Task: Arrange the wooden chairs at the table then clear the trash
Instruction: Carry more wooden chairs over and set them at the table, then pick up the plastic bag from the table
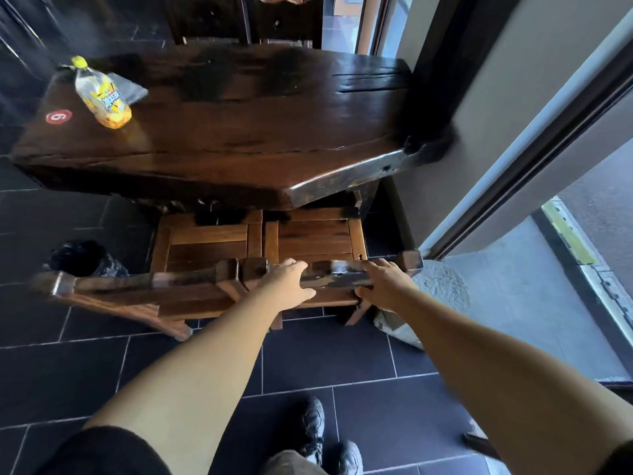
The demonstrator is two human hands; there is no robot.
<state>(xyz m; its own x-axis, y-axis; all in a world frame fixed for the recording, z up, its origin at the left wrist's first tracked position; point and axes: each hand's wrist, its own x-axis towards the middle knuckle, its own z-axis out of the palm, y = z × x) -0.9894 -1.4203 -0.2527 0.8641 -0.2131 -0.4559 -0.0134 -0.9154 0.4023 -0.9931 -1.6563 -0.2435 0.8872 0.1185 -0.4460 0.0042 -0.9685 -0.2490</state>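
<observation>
Two wooden chairs stand side by side at the near edge of the dark wooden table (239,132), their seats partly under it. My left hand (286,282) and my right hand (382,281) both grip the top rail of the right chair (315,234). The left chair (205,241) stands beside it, its backrest rail running left of my hands. A plastic bottle (102,94) with a yellow cap and yellow label stands on the table's far left corner, beside a grey wrapper (128,89).
Two more chair backs (246,18) stand at the table's far side. A black bag (82,258) sits on the tiled floor left of the chairs. A wall and a glass door frame (513,149) close the right side. A pale stone (442,286) lies by the right chair.
</observation>
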